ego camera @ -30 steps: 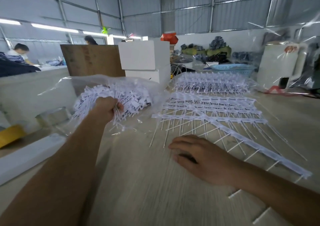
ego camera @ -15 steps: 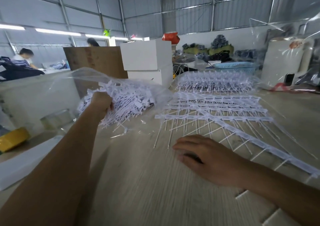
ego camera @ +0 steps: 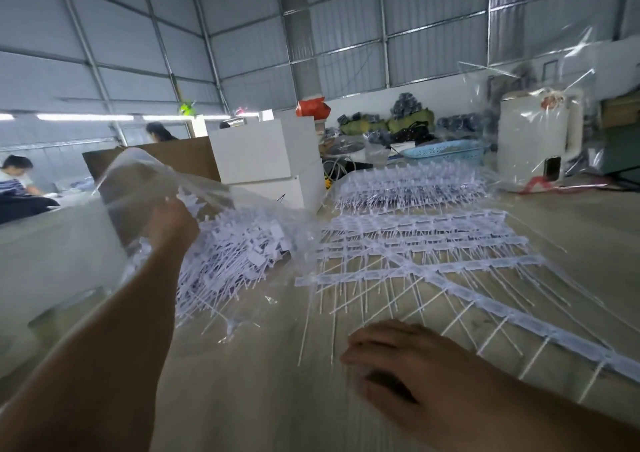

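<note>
At a packing surface in a metal-walled workshop, my left hand is closed on a clear plastic bag of loose white plastic seal tags. It holds the film raised and away from me, and the heap spills out just to the right of that hand. The fingers are hidden behind the knuckles, so I cannot tell whether they catch some tags along with the film. My right hand lies low and relaxed on the surface, fingers loosely bent and holding nothing. Its fingertips are at the thin tail ends of the moulded strips of seals fanned out beyond it. The bag looks light but awkward: the thin, slick film is likely to stretch and slide. Its load of stiff little flags with springy tails is likely to snag together and poke through. I judge the safest hold to be a gathered fistful of film at the mouth, or a hand under the sagging belly, rather than a pinch on a single layer. The strips look brittle where tag joins runner, so they are best taken by the runner, not by the tails. A second heap of seals, two white boxes and a blue basket sit farther off, beyond both hands.
</note>
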### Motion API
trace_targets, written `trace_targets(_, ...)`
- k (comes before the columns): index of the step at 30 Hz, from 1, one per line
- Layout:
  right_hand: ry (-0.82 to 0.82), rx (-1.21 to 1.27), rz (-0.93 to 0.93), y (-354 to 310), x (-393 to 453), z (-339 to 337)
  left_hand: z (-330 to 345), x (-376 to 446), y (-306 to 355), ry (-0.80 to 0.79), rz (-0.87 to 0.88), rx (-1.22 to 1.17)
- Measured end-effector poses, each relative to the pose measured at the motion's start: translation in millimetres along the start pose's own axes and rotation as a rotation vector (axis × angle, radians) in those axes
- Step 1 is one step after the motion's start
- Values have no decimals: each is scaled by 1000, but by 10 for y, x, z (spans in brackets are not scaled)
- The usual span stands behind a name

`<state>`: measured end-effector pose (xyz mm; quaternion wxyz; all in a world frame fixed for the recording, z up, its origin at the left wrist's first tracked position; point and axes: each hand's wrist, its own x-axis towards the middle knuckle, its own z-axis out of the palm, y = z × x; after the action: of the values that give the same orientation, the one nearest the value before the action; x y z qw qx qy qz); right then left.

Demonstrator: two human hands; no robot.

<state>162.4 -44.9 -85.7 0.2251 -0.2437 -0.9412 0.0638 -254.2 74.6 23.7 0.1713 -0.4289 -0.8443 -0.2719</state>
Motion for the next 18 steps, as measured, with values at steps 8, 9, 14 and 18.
trace_targets(8, 31, -95, -43, -11, -4, -52, 47, 30, 106, -201, 35, 459)
trace_targets(9, 37, -89, -44, -15, -6, -53, 36, -13, 135, -202, 2, 463)
trace_targets(14, 46, -39, -20, 7, 2, -10, -12, -150, 216, -157, 77, 374)
trace_targets(18, 8, -28, -24, 2, 3, -6, -113, -441, 362, -43, 125, 254)
